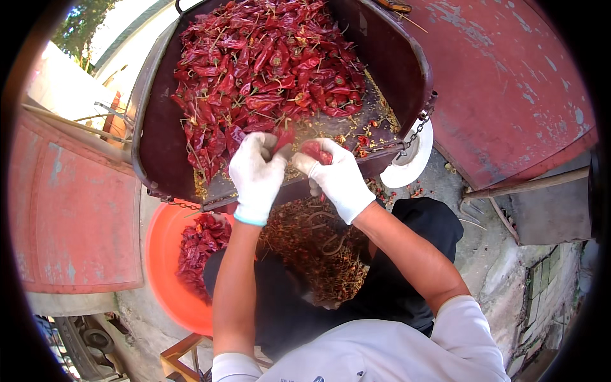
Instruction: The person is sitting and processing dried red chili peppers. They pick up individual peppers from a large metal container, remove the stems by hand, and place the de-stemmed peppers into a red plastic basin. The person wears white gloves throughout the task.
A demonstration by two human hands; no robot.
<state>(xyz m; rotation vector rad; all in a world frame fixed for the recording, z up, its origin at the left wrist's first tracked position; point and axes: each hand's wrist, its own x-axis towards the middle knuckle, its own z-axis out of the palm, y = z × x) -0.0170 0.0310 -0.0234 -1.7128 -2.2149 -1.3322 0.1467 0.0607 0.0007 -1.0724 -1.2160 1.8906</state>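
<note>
My left hand, in a white knit glove, pinches a blurred dried red chili pepper between thumb and fingers. Close beside it, my right hand, gloved the same way, grips red chili pieces. Both hands are over the front lip of a dark red metal cart bed. A large heap of dried red chilies, many with stems, fills much of that bed. Yellow seeds and small scraps lie on its floor near my right hand.
An orange plastic basin with red chilies stands at the lower left. Between my legs is a pile of stems and scraps. Chains hang at the bed's corners. A white round container sits right. Red metal panels flank both sides.
</note>
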